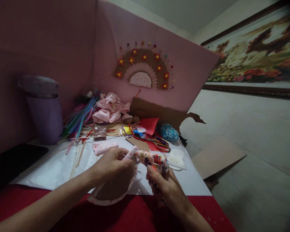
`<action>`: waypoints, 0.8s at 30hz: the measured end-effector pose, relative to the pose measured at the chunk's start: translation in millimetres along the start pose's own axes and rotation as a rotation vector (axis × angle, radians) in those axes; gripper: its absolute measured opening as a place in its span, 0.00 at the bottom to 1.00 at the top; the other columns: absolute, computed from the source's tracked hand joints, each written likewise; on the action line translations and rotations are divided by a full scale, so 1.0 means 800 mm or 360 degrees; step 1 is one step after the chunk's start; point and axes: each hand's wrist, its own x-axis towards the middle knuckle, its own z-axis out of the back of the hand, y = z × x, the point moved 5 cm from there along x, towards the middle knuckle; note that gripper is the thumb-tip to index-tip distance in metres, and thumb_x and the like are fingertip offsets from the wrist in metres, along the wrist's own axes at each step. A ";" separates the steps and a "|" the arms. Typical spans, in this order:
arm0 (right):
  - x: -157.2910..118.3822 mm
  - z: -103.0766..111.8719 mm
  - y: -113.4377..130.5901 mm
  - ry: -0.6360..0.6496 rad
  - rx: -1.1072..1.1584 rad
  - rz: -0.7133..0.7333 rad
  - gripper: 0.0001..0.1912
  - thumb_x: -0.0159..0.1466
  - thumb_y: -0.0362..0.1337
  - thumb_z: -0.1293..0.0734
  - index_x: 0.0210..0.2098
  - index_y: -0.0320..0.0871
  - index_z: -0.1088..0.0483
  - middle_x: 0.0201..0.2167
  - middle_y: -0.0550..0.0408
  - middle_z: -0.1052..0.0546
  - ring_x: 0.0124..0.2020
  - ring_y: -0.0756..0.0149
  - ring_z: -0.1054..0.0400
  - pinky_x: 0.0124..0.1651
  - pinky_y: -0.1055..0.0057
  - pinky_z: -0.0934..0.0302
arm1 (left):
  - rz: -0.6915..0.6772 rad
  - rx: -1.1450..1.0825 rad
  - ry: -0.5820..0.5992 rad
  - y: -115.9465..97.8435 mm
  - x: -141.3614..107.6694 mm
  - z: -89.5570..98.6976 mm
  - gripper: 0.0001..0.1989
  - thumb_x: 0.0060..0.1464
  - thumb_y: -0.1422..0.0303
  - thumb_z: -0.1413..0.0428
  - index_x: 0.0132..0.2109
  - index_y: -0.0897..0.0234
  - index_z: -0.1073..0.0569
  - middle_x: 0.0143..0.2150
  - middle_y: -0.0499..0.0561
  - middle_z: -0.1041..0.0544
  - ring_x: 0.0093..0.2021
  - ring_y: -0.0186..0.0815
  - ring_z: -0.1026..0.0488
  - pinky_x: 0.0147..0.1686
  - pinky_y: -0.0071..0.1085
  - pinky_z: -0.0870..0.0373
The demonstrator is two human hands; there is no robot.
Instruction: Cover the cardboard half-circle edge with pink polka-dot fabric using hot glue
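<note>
My left hand (113,162) pinches the edge of a brown cardboard piece (116,187) whose rim is wrapped in pale fabric. My right hand (165,187) is wrapped round the handle of a floral-patterned glue gun (152,159). A clear glue stick (177,165) juts from the gun's back end, to the right. The gun's nozzle end is close to my left fingers, at a raised strip of spotted fabric (131,153); whether it touches is unclear. A folded piece of pink fabric (104,147) lies on the white sheet behind my left hand.
At the left stands a purple container (45,112). Pipe cleaners (83,112), crumpled pink fabric (108,108), thin sticks (78,156), blue yarn (168,132) and scissors (160,145) lie behind my hands. A pink board (183,67) with a decorated cardboard arch (141,54) rises at the back.
</note>
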 end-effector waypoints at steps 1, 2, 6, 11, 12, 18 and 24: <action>0.000 0.000 0.000 -0.0003 0.0003 -0.0004 0.24 0.62 0.57 0.40 0.27 0.41 0.37 0.15 0.64 0.38 0.10 0.77 0.46 0.12 0.79 0.54 | 0.0005 -0.0008 0.0004 0.001 0.000 0.000 0.17 0.47 0.59 0.44 0.37 0.70 0.23 0.33 0.54 0.21 0.34 0.40 0.27 0.32 0.31 0.35; 0.000 0.000 0.000 -0.0004 0.0004 -0.0006 0.24 0.62 0.57 0.40 0.27 0.41 0.37 0.15 0.64 0.38 0.10 0.77 0.46 0.11 0.79 0.54 | 0.0008 -0.0020 0.0008 0.002 0.001 0.000 0.17 0.47 0.60 0.44 0.37 0.70 0.24 0.33 0.54 0.21 0.33 0.40 0.27 0.32 0.30 0.36; 0.000 0.000 0.001 -0.0001 0.0000 0.0001 0.24 0.62 0.58 0.41 0.27 0.41 0.37 0.15 0.63 0.38 0.10 0.77 0.46 0.11 0.79 0.55 | -0.0002 -0.0036 0.0008 0.001 0.002 0.001 0.16 0.46 0.60 0.44 0.36 0.70 0.23 0.31 0.53 0.22 0.32 0.39 0.28 0.30 0.30 0.37; -0.001 -0.001 0.003 -0.0003 0.0001 0.0001 0.25 0.61 0.58 0.40 0.26 0.41 0.37 0.15 0.63 0.38 0.11 0.77 0.47 0.11 0.79 0.54 | -0.0032 -0.0048 0.0001 -0.001 0.001 -0.001 0.16 0.47 0.59 0.43 0.35 0.69 0.23 0.31 0.53 0.22 0.32 0.39 0.27 0.32 0.31 0.36; -0.001 -0.002 0.003 -0.0004 0.0003 0.0000 0.25 0.61 0.58 0.40 0.26 0.41 0.37 0.15 0.63 0.38 0.11 0.77 0.47 0.11 0.79 0.54 | -0.0031 -0.0059 0.0005 0.000 0.001 -0.001 0.16 0.47 0.59 0.43 0.35 0.69 0.23 0.31 0.53 0.22 0.32 0.40 0.27 0.31 0.31 0.36; -0.001 -0.001 0.001 -0.0004 -0.0047 -0.0009 0.24 0.62 0.57 0.41 0.27 0.41 0.37 0.14 0.64 0.38 0.10 0.77 0.46 0.12 0.79 0.55 | -0.0040 -0.0012 -0.0016 0.007 0.003 0.002 0.16 0.48 0.60 0.44 0.38 0.68 0.22 0.35 0.55 0.20 0.36 0.43 0.26 0.35 0.34 0.33; -0.001 0.000 0.002 -0.0001 -0.0050 0.0026 0.24 0.63 0.56 0.40 0.26 0.41 0.38 0.15 0.64 0.38 0.10 0.78 0.47 0.11 0.79 0.55 | 0.0000 -0.0106 -0.0072 0.004 0.002 0.005 0.15 0.46 0.61 0.43 0.38 0.68 0.21 0.35 0.54 0.20 0.37 0.43 0.25 0.35 0.33 0.32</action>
